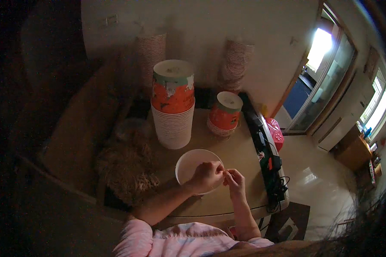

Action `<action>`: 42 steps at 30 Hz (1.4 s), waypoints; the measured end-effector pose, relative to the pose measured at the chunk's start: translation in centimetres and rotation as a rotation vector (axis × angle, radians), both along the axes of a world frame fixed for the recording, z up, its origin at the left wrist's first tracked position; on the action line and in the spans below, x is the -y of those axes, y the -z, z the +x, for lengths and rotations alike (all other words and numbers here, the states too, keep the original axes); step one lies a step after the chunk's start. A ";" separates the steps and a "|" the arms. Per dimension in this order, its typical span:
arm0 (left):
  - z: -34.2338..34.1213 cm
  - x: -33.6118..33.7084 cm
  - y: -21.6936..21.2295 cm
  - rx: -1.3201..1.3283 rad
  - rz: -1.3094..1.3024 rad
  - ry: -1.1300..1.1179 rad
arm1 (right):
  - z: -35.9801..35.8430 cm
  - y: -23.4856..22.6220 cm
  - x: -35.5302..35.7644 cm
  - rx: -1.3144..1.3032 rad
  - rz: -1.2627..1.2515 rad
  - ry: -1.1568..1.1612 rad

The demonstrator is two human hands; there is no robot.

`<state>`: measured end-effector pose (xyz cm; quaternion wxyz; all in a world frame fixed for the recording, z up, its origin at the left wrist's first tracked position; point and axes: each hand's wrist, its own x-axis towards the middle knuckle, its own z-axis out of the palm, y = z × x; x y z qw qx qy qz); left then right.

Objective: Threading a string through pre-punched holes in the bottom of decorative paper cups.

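Observation:
My left hand is closed in a fist over the mouth of a white paper bucket. Just to its right, my right hand is pinched, with its fingertips meeting those of the left near the bucket's right rim. Whatever lies between the fingers is too small and dim to make out. Left of the bucket lies a tangled heap of brown, string-like strands. Behind it rises a tall stack of nested paper buckets, upside down, the top one orange and green. A shorter upside-down stack stands to the right.
Two more tall stacks, a left one and a right one, stand against the wall. Black cables run along the table's right edge, beside a pink patterned plastic item. A wooden cabinet stands farther right, past a doorway.

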<state>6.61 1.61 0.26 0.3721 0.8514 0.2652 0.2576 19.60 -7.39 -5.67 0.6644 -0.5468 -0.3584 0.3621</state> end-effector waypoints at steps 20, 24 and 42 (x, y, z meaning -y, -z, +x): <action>-0.5 0.8 0.9 0.127 0.055 -0.061 | -0.3 -0.3 0.3 -0.364 -0.071 -0.068; -0.5 1.1 1.3 0.116 0.092 -0.090 | -0.9 -1.0 0.4 -0.407 -0.073 -0.063; -2.2 -0.6 2.3 0.175 -0.283 -0.157 | -3.2 -3.6 0.4 0.725 -0.097 0.088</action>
